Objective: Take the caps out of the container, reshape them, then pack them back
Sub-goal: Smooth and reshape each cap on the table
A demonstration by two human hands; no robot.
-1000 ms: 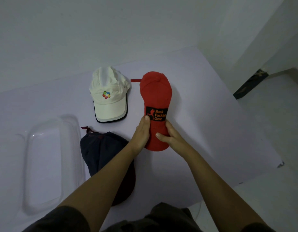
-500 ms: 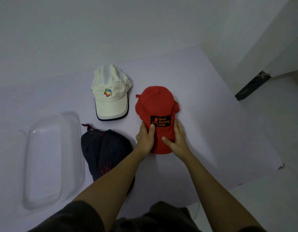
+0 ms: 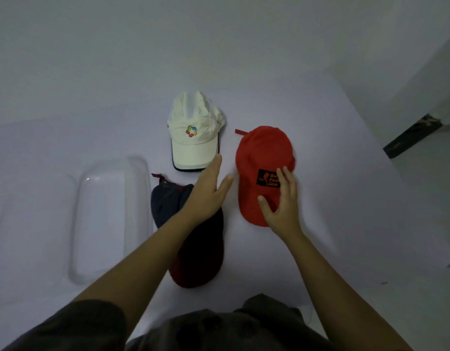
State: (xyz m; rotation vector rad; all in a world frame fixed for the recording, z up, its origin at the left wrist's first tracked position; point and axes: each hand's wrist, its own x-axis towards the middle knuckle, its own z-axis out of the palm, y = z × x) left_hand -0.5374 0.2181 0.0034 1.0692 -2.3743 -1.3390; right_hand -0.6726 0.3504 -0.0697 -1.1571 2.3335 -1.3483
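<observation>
A red cap (image 3: 263, 158) with a black patch lies on the white table (image 3: 332, 198), brim toward me. My right hand (image 3: 282, 201) rests on its brim and patch with fingers spread. My left hand (image 3: 208, 191) hovers flat, fingers straight, between the red cap and the white cap (image 3: 193, 133), above a dark navy cap (image 3: 191, 239) with a maroon brim. The clear plastic container (image 3: 110, 219) stands at the left with nothing inside.
The table's right edge (image 3: 396, 188) drops to a lighter floor, where a dark object (image 3: 412, 135) lies. White walls stand behind the table. My dark clothing fills the bottom of the view.
The red cap went from squeezed narrow to rounded and flat. My left hand let go and moved left over the dark cap. My right hand now lies on the red cap.
</observation>
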